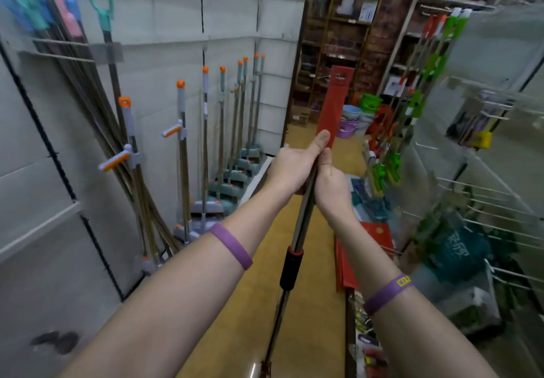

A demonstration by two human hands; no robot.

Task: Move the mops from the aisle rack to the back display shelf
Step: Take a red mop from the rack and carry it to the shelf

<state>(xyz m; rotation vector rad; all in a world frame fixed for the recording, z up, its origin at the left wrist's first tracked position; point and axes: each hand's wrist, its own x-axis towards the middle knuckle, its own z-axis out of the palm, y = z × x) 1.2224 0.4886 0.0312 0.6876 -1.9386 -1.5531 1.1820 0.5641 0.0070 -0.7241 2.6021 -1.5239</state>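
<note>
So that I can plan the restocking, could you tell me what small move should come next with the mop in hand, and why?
Probably walk it forward down the aisle: the left hand and right hand both grip the mop handle, the red mop head points toward the back shelf, and that shelf lies well ahead.

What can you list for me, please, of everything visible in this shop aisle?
Red flat-headed mop with steel pole: one, red and silver, centre, in both hands
Grey plastic mops with orange caps: about eight, grey and orange, along left wall
Dark poles with coloured hooks: several, blue, teal, pink tips, leaning far left
Green-trimmed mops: several, green, right side
Plastic basins: a few, blue and purple, back floor
Wooden shelving: one, brown, back wall
Purple wristbands: two, purple, one per forearm
Left hand: one, gripping mop pole
Right hand: one, gripping mop pole
</note>
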